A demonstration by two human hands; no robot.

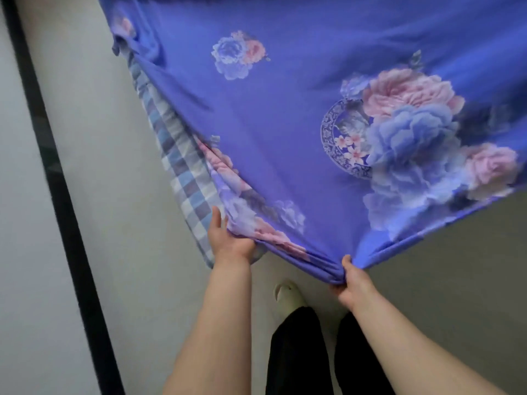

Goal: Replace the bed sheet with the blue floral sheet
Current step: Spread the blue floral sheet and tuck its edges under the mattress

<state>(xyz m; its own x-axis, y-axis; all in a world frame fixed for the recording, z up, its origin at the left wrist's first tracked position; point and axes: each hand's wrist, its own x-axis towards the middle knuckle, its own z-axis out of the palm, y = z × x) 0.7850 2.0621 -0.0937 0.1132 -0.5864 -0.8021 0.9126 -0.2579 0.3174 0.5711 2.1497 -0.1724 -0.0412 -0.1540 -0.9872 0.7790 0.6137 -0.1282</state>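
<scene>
The blue floral sheet [285,124] is spread wide across the upper part of the view, printed with pink and blue flowers. Its near corner is gathered into folds. My right hand [353,283] grips that bunched corner tightly. My left hand [228,238] holds the sheet's left edge a little further along, thumb out to the left and fingers tucked under the fabric. A blue, grey and white checked sheet [182,178] hangs down below the floral sheet's left edge.
A pale floor [128,195] lies underneath. A black strip [57,181] runs diagonally down the left side against a white surface. My legs in black trousers [299,352] and one foot in a cream slipper [288,295] stand right below my hands.
</scene>
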